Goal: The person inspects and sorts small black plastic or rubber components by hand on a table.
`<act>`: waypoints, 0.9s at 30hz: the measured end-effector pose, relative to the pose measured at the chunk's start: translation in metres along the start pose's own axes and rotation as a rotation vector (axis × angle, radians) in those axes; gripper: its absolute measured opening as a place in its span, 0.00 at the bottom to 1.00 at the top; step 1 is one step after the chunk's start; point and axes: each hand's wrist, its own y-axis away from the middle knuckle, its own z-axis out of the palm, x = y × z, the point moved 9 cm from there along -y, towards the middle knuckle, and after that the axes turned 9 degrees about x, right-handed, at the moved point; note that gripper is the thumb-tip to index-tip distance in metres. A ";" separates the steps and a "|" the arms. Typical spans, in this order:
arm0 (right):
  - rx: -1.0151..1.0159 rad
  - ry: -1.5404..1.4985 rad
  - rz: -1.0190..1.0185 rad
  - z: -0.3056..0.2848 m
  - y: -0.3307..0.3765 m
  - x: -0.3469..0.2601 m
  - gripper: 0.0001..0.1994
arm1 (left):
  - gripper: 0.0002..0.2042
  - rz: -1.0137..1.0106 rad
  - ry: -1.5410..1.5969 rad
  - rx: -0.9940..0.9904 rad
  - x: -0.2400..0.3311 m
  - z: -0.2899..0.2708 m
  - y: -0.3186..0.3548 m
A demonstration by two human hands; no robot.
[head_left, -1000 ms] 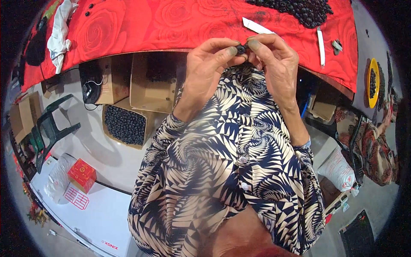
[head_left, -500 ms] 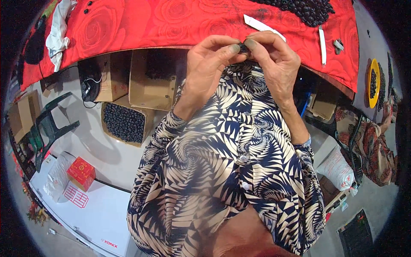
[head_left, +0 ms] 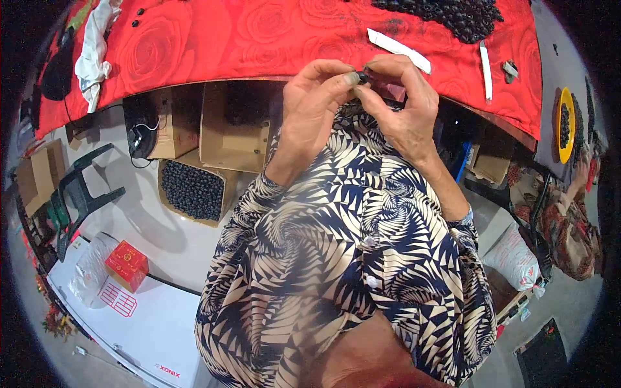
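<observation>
Between my fingertips, at the near edge of a table with a red rose-patterned cloth [head_left: 259,35], is a small dark round piece [head_left: 363,78]. My left hand [head_left: 314,113] pinches it with thumb and forefinger. My right hand [head_left: 407,113] also closes on it, its thumb and forefinger meeting the left fingertips. Fingers cover most of the piece, so its exact kind is hidden. Beyond my hands, a heap of similar black pieces [head_left: 462,19] lies on the cloth. A white flat strip [head_left: 399,50] lies just past my right hand, and a second white strip [head_left: 486,71] farther right.
Below the table stand a cardboard box [head_left: 228,194] full of black pieces and an open carton [head_left: 229,149]. A dark chair [head_left: 81,194] is at left, near a red box [head_left: 127,265] on a white surface [head_left: 145,326]. At right are a yellow dish [head_left: 560,139] and another person [head_left: 572,226].
My right hand has shifted left and slightly down, its thumb moving lower beside the dark piece. The left hand stays nearly in place. The whole view has tilted slightly.
</observation>
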 end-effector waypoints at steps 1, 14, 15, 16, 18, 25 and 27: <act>0.014 0.020 -0.031 -0.001 0.000 -0.002 0.15 | 0.06 -0.011 -0.002 0.003 -0.002 -0.002 -0.001; -0.051 -0.102 0.175 -0.001 0.003 0.013 0.12 | 0.06 -0.058 -0.012 0.001 -0.007 -0.002 0.001; -0.070 -0.163 0.282 0.000 0.006 0.019 0.10 | 0.06 -0.059 -0.013 0.004 -0.007 -0.001 0.002; -0.071 -0.165 0.286 0.000 0.005 0.020 0.10 | 0.05 -0.059 0.000 0.018 -0.007 -0.001 0.002; -0.063 -0.323 0.414 0.000 0.008 0.032 0.07 | 0.05 -0.063 0.013 0.035 -0.005 0.001 0.004; -0.027 -0.509 0.598 0.000 0.011 0.041 0.05 | 0.05 -0.085 -0.029 -0.001 -0.007 0.003 0.004; -0.026 -0.541 0.617 0.002 0.013 0.043 0.05 | 0.05 -0.081 -0.008 -0.020 -0.007 0.005 0.004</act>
